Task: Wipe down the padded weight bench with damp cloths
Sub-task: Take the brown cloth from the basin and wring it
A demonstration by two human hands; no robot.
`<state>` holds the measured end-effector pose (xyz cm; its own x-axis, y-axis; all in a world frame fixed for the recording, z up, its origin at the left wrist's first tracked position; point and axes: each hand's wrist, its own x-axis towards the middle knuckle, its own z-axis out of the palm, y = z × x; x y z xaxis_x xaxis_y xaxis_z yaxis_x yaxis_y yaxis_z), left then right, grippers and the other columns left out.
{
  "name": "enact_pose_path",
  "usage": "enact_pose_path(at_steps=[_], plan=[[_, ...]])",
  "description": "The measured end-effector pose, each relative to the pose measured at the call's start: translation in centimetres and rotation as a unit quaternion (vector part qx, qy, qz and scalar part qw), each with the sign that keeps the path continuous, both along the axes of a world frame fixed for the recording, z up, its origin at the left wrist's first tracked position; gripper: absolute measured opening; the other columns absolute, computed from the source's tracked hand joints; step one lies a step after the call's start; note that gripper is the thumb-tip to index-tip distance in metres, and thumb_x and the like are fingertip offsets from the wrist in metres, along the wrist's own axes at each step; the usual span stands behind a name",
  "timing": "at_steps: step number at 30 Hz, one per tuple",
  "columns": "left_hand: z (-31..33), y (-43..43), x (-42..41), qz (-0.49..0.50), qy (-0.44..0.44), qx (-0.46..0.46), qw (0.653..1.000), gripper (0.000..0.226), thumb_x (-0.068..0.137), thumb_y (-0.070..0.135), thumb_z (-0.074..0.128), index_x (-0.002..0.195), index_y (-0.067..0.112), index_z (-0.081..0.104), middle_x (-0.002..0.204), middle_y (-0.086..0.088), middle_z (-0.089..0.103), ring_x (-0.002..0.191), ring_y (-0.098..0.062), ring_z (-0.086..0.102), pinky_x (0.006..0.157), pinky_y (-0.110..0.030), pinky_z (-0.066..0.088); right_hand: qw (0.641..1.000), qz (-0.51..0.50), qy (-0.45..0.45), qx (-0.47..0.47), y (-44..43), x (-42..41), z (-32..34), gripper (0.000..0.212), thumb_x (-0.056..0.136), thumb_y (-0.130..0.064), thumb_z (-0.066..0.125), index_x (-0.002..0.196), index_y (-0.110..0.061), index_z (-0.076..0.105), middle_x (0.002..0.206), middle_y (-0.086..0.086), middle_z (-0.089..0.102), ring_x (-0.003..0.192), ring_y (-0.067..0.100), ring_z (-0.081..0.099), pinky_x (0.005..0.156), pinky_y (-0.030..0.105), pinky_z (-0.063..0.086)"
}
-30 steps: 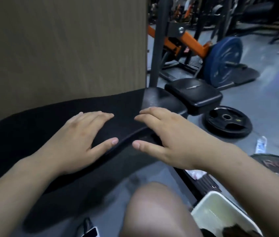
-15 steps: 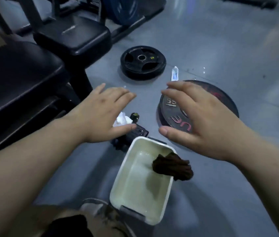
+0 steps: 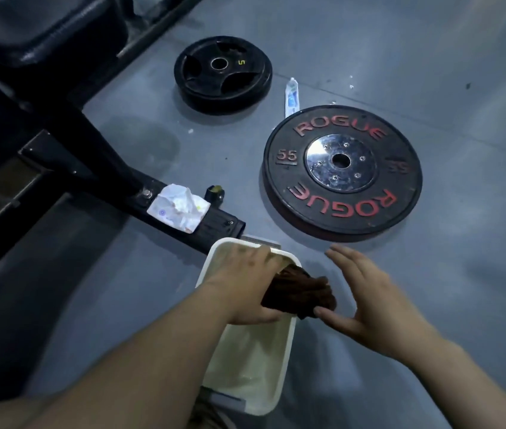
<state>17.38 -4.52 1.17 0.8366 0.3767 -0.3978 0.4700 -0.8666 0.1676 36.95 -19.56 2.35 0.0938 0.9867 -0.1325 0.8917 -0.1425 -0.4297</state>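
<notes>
One dark brown cloth [image 3: 303,292] lies bunched across the white tub [image 3: 255,366].

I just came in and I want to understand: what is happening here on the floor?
A person reaches into a white tub on the floor beside the bench frame. The left hand lies on a dark cloth hanging over the tub's rim; its grip is unclear. The right hand is open, thumb at the cloth.

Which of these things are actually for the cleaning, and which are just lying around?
For the job: brown cloth, white tub, padded bench, left hand, right hand.
Lying about: Rogue plate, small black plate, tube, crumpled paper.
</notes>
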Motion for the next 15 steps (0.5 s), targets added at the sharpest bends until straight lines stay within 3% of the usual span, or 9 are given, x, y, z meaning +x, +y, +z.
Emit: enact_pose_path(at_steps=[5,10,12,15], plan=[[-2.1,-0.1,-0.4,-0.021,0.095,-0.020,0.995,0.075,0.082,0.054,0.065,0.139,0.018,0.034,0.136,-0.006,0.041,0.126,-0.028,0.042,0.108,-0.052,0.030,0.996,0.000,0.038,-0.076,0.0,-0.1,-4.8,0.096,0.074,-0.070,0.060,0.152,-0.027,0.024,0.156,-0.007,0.025,0.139,0.013,0.035,0.111,0.026,0.031],[-3.8,-0.4,1.3,-0.015,0.073,-0.049,0.996,0.079,0.090,0.032,0.061,0.154,0.016,0.018,0.155,-0.006,0.028,0.140,-0.026,0.031,0.117,-0.055,0.018,0.994,0.002,0.079,-0.079,0.4,-0.4,-6.9,0.088,0.075,-0.055,0.069,0.149,-0.028,0.029,0.147,-0.014,0.033,0.130,0.004,0.040,0.104,0.014,0.032],[-4.3,-0.5,2.2,-0.013,0.062,-0.059,0.996,0.074,0.091,0.029,0.060,0.153,0.017,0.021,0.159,-0.004,0.025,0.143,-0.024,0.029,0.119,-0.056,0.015,0.993,0.006,0.092,-0.068,0.7,-0.5,-7.5,0.081,0.076,-0.048,0.069,0.146,-0.032,0.031,0.138,-0.015,0.042,0.123,0.005,0.047,0.100,0.014,0.038],[-4.4,-0.2,3.3,-0.003,0.047,-0.082,0.996,0.058,0.090,0.018,0.060,0.143,0.020,0.036,0.149,-0.004,0.040,0.137,-0.025,0.036,0.119,-0.055,0.015,0.992,-0.004,0.101,-0.069,1.0,-0.9,-8.5,0.079,0.074,-0.035,0.068,0.144,-0.038,0.031,0.127,-0.013,0.053,0.112,0.008,0.054,0.090,0.019,0.044]])
